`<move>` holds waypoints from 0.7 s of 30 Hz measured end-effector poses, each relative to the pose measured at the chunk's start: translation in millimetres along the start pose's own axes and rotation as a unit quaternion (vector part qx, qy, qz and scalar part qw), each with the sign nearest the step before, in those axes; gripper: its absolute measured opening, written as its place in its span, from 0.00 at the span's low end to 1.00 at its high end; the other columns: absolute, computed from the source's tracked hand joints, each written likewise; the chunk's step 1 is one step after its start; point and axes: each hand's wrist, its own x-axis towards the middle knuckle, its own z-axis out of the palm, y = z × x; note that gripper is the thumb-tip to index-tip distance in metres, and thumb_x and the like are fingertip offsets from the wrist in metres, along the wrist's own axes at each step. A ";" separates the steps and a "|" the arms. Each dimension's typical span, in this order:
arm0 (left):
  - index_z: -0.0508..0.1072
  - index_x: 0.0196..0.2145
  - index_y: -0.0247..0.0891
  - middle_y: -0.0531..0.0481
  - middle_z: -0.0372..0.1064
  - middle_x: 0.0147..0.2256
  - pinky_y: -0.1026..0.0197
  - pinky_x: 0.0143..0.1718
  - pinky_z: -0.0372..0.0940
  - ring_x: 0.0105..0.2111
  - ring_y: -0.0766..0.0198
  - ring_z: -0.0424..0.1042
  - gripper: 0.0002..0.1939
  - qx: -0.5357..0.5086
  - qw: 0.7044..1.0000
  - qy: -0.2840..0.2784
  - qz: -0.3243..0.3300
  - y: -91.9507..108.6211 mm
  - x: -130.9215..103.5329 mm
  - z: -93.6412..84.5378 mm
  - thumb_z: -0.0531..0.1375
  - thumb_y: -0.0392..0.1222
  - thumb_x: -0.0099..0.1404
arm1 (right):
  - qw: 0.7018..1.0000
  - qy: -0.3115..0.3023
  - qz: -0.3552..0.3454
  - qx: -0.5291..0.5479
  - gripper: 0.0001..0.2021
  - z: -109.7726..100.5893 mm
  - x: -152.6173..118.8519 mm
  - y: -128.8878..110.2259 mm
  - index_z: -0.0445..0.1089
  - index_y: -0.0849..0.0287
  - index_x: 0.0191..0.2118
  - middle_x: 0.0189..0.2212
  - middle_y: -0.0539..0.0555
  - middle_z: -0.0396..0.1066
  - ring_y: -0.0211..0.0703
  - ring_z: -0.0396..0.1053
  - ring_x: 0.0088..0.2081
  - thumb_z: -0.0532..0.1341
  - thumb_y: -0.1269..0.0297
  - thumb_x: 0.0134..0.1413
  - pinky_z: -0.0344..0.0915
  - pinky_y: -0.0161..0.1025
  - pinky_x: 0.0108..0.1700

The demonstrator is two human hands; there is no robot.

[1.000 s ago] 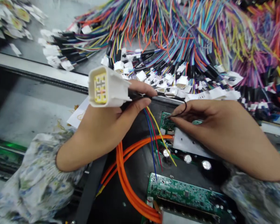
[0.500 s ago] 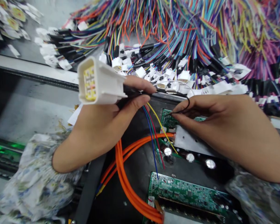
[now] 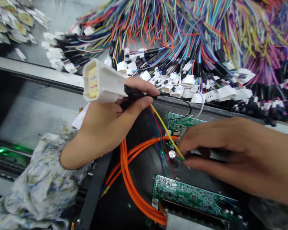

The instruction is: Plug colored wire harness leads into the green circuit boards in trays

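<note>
My left hand (image 3: 103, 127) is closed round the black-sleeved cable just behind a white plug connector (image 3: 105, 83), whose yellow-lined open face points left. From its fingertips fan out loose wires: a black wire (image 3: 190, 110), a white wire (image 3: 202, 103), a yellow wire (image 3: 165, 127), a red wire (image 3: 161, 137) and a blue wire (image 3: 159, 150), with a green one among them. My right hand (image 3: 230, 153) has thumb and forefinger closed on the yellow wire near its free end. Its other fingers are curled and partly hidden.
Below lie green circuit boards (image 3: 194, 195) on a black surface, with thick orange cables (image 3: 127, 179) curving across. Behind a metal rail (image 3: 33, 70) rest heaps of coloured wire harnesses (image 3: 158, 28) with white connectors. Further labelled parts (image 3: 11, 25) lie at the far left.
My right hand has let go of the black wire and moved down to the yellow wire. The black and white wires now hang free. My left hand still holds the connector's cable.
</note>
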 end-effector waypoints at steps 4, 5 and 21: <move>0.74 0.45 0.44 0.55 0.75 0.46 0.56 0.58 0.64 0.48 0.61 0.73 0.11 0.031 0.997 -0.053 0.035 -3.2 -1.5 -0.9 0.55 0.37 0.68 | 0.991 0.114 0.073 0.005 0.04 -2.1 11.2 6.2 0.75 0.52 0.27 0.22 0.45 0.74 0.34 0.68 0.22 0.64 0.62 0.50 0.61 0.34 0.24; 0.74 0.46 0.44 0.55 0.75 0.47 0.53 0.59 0.63 0.49 0.59 0.72 0.12 0.039 0.997 -0.063 0.038 -3.9 -1.5 -1.1 0.54 0.37 0.68 | 0.987 0.130 0.096 -0.006 0.04 -0.8 14.3 7.4 0.75 0.54 0.26 0.21 0.45 0.73 0.34 0.67 0.21 0.64 0.64 0.49 0.60 0.35 0.24; 0.72 0.47 0.47 0.56 0.73 0.47 0.61 0.60 0.61 0.50 0.61 0.70 0.12 0.058 0.997 -0.053 0.022 -3.8 -0.6 -2.4 0.54 0.40 0.69 | 0.985 0.134 0.109 -0.024 0.03 6.6 17.5 13.0 0.74 0.55 0.27 0.22 0.45 0.74 0.34 0.66 0.22 0.63 0.65 0.48 0.58 0.36 0.26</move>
